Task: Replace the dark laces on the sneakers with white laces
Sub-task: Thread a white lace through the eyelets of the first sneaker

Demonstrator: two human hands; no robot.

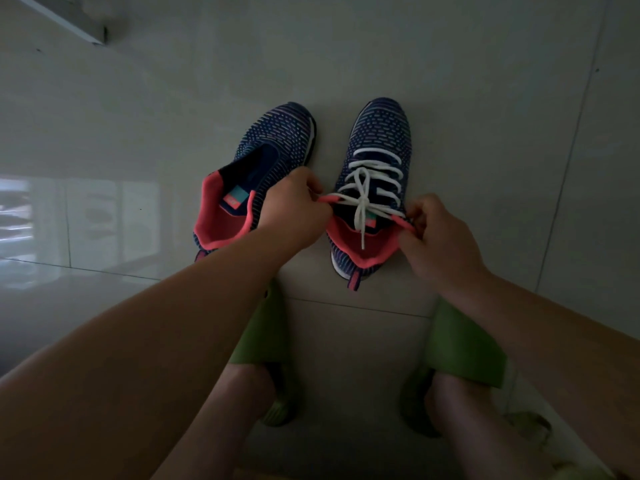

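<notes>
Your left hand [294,206] hides the left sneaker's [256,174] inner collar; your forearms block the green slippers' [460,344] fronts.

Two sneakers are sitting side by side on the floor [450,81] at mid-frame, toes pointing to the top. The left sneaker [256,174] is lying just beside the right sneaker [375,181], apart from it. The lace [363,199] is running across the right one. Two slippers [273,341] are resting below them, near the frame's bottom.
</notes>
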